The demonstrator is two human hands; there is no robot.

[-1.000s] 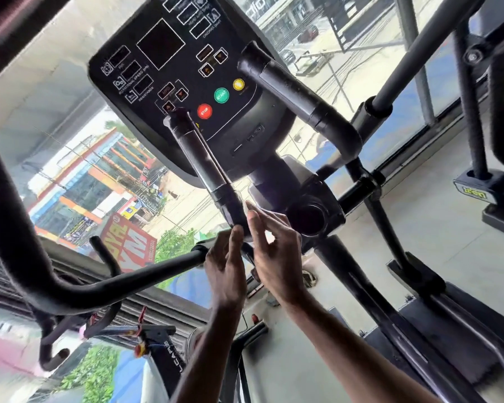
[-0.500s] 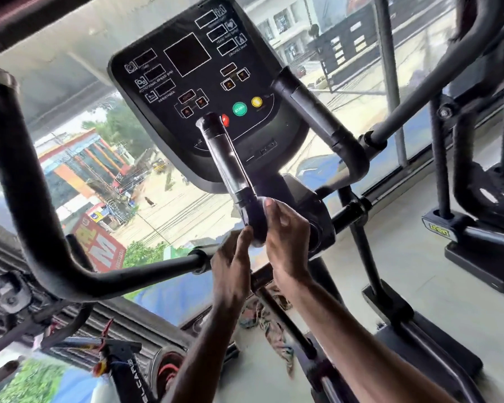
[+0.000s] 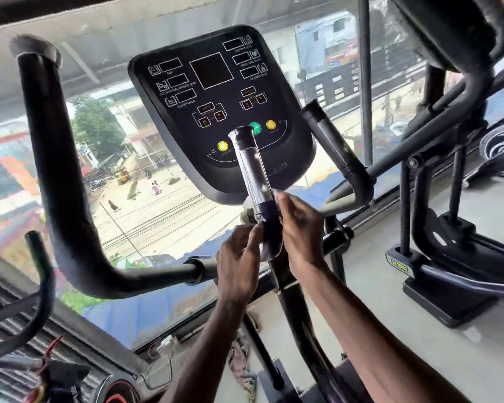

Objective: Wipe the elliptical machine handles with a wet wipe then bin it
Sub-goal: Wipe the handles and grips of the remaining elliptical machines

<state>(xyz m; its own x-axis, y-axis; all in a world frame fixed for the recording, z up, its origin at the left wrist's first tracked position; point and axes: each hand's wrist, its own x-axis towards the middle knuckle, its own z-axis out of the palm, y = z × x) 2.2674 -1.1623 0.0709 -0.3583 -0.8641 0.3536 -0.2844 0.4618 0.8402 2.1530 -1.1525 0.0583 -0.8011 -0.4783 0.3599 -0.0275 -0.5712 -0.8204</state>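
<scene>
1. We have two hands on the job: left hand [image 3: 239, 266] and right hand [image 3: 301, 228] curl in from either side around the lower end of the near grip [image 3: 252, 167].
2. One wet wipe [image 3: 248, 206] is pressed there (we see only white scraps at the fingers).
3. We count two short grips; the far grip [image 3: 330, 152] stands untouched to the right.
4. One console [image 3: 216, 117] sits behind, with two yellow buttons [image 3: 222, 146] and one green button [image 3: 256, 128].
5. One long curved bar [image 3: 56, 175] rises at left.
</scene>
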